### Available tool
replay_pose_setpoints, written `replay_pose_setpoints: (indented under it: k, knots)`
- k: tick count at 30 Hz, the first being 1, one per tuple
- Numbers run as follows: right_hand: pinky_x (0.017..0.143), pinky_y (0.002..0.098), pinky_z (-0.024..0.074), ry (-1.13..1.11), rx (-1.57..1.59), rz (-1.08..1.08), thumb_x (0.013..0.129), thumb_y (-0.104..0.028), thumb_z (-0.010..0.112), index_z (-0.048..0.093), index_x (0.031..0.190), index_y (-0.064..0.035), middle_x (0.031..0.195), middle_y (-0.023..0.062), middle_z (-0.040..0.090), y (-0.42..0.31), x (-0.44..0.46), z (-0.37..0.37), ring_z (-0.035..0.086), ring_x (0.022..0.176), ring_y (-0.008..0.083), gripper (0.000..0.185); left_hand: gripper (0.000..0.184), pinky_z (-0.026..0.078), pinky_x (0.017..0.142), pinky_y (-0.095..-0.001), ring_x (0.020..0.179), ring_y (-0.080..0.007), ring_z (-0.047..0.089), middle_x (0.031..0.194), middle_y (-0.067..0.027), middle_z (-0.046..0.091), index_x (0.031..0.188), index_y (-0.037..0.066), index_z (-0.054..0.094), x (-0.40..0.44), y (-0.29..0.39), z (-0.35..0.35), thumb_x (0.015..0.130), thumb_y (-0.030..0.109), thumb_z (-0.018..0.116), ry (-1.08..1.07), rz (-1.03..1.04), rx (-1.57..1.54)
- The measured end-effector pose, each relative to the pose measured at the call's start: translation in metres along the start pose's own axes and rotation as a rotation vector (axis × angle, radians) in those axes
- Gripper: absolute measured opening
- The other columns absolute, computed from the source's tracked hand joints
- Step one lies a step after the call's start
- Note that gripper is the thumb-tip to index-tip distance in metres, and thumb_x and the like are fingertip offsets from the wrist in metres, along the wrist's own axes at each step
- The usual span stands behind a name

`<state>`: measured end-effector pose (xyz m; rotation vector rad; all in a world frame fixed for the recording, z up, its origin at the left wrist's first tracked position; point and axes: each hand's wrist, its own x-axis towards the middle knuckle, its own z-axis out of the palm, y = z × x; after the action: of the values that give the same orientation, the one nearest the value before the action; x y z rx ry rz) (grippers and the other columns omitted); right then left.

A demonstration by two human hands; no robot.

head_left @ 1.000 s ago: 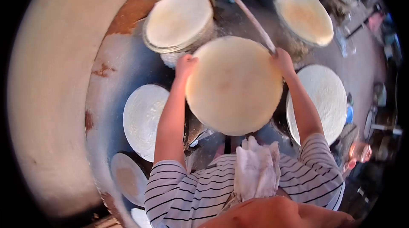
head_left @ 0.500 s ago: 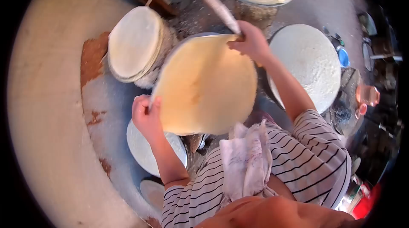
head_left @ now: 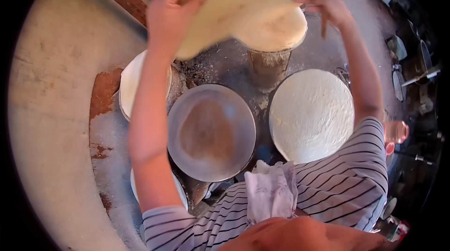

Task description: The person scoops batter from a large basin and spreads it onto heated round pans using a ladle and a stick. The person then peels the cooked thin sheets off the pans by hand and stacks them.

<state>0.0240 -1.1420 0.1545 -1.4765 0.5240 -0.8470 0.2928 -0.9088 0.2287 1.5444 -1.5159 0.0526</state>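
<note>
A large, thin, pale-yellow round flatbread [head_left: 218,9] hangs in the air near the top of the head view. My left hand [head_left: 171,14] pinches its left edge, fingers closed. At its right edge, my right hand [head_left: 328,6] grips the bread and also holds a narrow stick [head_left: 324,26]. Behind and partly under the raised sheet, more round flatbread [head_left: 274,30] rests on a cylindrical stand. Nearer to me lies a bare round griddle [head_left: 211,133], brownish in the middle.
A wide disc with a white, bumpy top [head_left: 311,115] stands right of the griddle. To the left, partly behind my forearm, is a pale round stack [head_left: 131,84]. A pale curved wall [head_left: 56,110] runs along the left side. A pinkish jar [head_left: 396,132] sits at far right.
Both hands have lifted the flatbread off the griddle and carried it up and away from me, over the far stand. The griddle surface is now exposed. The stick has swung downward in my right hand.
</note>
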Motion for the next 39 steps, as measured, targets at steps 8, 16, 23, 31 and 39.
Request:
replay_pose_setpoints:
  k: [8, 16, 23, 31, 39]
  knots:
    - [0.072, 0.0307, 0.0508, 0.376, -0.108, 0.087, 0.077, -0.004, 0.073, 0.071, 0.087, 0.0013, 0.084, 0.0100, 0.069, 0.220, 0.063, -0.077, 0.063, 0.077, 0.0163, 0.012, 0.017, 0.050, 0.078, -0.0395, 0.091, -0.0296, 0.061, 0.095, -0.0100, 0.065, 0.097, 0.011, 0.065, -0.051, -0.234, 0.250, 0.085, 0.017, 0.054, -0.040, 0.339, 0.421]
    - [0.078, 0.0302, 0.0481, 0.291, -0.172, 0.164, 0.081, -0.003, 0.061, 0.070, 0.092, -0.0025, 0.089, 0.0073, 0.069, 0.285, 0.071, -0.094, 0.062, 0.084, 0.0150, 0.014, 0.019, 0.048, 0.084, -0.0416, 0.099, -0.0319, 0.057, 0.101, -0.0082, 0.064, 0.098, 0.010, 0.064, -0.068, -0.240, 0.256, 0.080, 0.010, 0.057, -0.263, 0.236, 0.435]
    - [0.060, 0.0240, 0.0443, 0.285, -0.408, 0.320, 0.083, -0.001, 0.046, 0.062, 0.098, -0.0028, 0.089, 0.0041, 0.067, 0.207, -0.065, -0.141, 0.058, 0.074, 0.0088, 0.022, 0.049, 0.038, 0.099, -0.0436, 0.113, -0.0380, 0.050, 0.125, -0.0226, 0.052, 0.127, -0.002, 0.047, -0.201, -0.088, 0.274, 0.086, 0.024, 0.057, -0.423, -0.386, 0.352]
    - [0.054, 0.0213, 0.0451, 0.417, -0.331, 0.460, 0.081, 0.003, 0.041, 0.058, 0.096, -0.0042, 0.093, 0.0061, 0.068, 0.152, -0.287, -0.163, 0.060, 0.068, 0.0087, 0.024, 0.056, 0.044, 0.090, -0.0450, 0.106, -0.0401, 0.052, 0.115, -0.0269, 0.052, 0.129, -0.005, 0.039, -0.242, -0.001, 0.290, 0.087, 0.027, 0.056, -0.410, -0.374, 0.400]
    - [0.041, 0.0189, 0.0334, 0.492, -0.199, 0.444, 0.086, -0.011, 0.064, 0.057, 0.087, -0.0039, 0.070, 0.0006, 0.058, 0.131, -0.346, -0.163, 0.048, 0.048, 0.0059, 0.010, 0.015, 0.045, 0.078, -0.0430, 0.089, -0.0339, 0.055, 0.087, -0.0131, 0.059, 0.086, 0.001, 0.057, -0.231, 0.053, 0.279, 0.089, 0.015, 0.053, -0.085, -0.129, 0.513]
